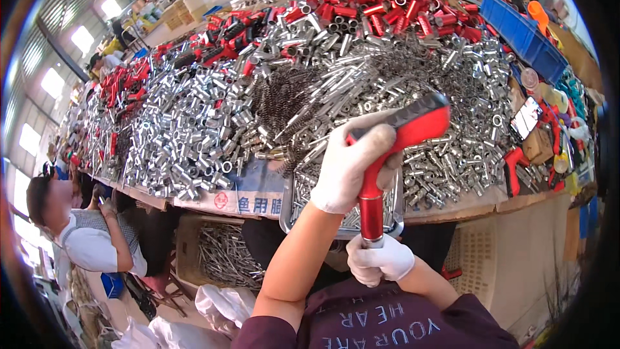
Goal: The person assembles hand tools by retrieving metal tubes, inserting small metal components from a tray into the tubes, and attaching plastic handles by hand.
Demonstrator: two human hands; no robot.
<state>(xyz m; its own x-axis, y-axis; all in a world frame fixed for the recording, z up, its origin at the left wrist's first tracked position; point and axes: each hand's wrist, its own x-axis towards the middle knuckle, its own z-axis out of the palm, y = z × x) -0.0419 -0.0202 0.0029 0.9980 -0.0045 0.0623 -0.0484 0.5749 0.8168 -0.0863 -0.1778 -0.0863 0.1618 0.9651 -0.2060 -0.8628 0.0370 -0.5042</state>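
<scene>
My left hand [352, 168], in a white glove, is closed around the grip of a red T-shaped handle [413, 128] with a black top strip. The handle's red shaft [371, 210] points down toward my chest. At its lower end my right hand [378, 262], also gloved in white, is closed around a small metal piece that is mostly hidden by the fingers. Both hands are held just in front of a metal tray [289, 210] at the table's near edge.
The table [491, 203] is heaped with silver metal tubes [194, 129], dark springs [284, 100] and red handles [387, 6]. A blue crate [526, 35] and a phone [526, 118] lie at the right. A seated person [97, 236] works at the left. A basket of metal rods [223, 255] stands under the table.
</scene>
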